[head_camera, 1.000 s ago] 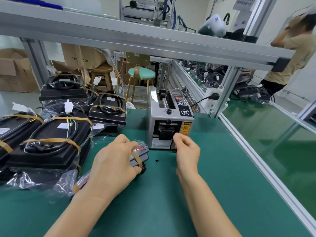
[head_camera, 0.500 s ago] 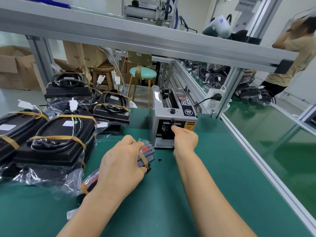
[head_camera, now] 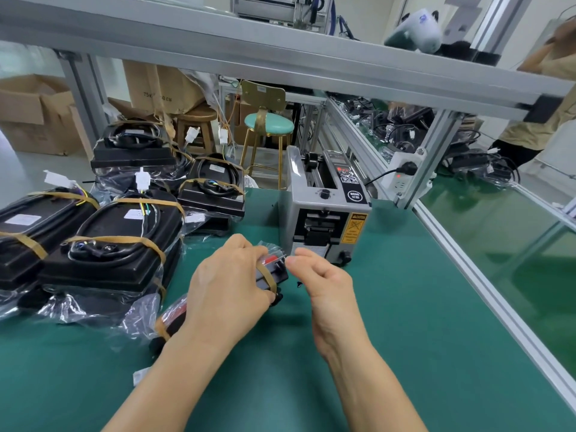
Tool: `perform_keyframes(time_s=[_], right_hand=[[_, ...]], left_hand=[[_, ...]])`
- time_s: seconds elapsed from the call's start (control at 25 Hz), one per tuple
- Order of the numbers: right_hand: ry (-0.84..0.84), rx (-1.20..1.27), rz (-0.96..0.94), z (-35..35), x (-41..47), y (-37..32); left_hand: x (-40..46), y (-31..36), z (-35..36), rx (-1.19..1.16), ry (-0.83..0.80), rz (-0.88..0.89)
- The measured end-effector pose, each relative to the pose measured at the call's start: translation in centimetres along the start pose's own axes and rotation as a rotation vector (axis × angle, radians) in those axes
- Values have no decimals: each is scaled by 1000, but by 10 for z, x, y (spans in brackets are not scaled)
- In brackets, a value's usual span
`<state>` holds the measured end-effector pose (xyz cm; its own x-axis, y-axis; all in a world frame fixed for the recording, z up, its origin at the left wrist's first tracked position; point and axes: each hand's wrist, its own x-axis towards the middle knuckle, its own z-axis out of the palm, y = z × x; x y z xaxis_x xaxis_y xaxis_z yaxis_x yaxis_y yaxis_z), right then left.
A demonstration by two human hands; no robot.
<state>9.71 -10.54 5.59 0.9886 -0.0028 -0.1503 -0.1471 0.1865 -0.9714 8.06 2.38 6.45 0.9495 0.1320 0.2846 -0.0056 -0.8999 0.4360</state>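
My left hand (head_camera: 227, 294) grips a small black and red part in a clear plastic bag (head_camera: 272, 269), bound with tan tape, and holds it down on the green mat (head_camera: 374, 338). My right hand (head_camera: 324, 285) hovers just right of the bag's end. Its thumb and forefinger pinch together on what looks like a small strip of tape, which I can barely make out. The grey tape dispenser (head_camera: 324, 219) stands right behind both hands, its outlet facing me.
Several black bagged units bound with tan tape (head_camera: 115, 241) lie stacked at the left. An aluminium frame post (head_camera: 433, 157) with a power strip and the rail (head_camera: 486, 282) border the mat on the right. A person stands at the far right (head_camera: 548, 113).
My right hand has drawn back from the dispenser's outlet and come down beside the bagged part. The left hand has kept its grip on the bag.
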Motion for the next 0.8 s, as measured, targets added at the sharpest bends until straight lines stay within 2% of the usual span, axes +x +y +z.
perform_keyframes(time_s=[0.32, 0.8], right_hand=[[40, 66, -31, 7, 3, 13], [174, -160, -195, 12, -3, 15]], left_hand=[[-2, 1, 1, -8, 8, 4], [-2, 0, 1, -4, 11, 21]])
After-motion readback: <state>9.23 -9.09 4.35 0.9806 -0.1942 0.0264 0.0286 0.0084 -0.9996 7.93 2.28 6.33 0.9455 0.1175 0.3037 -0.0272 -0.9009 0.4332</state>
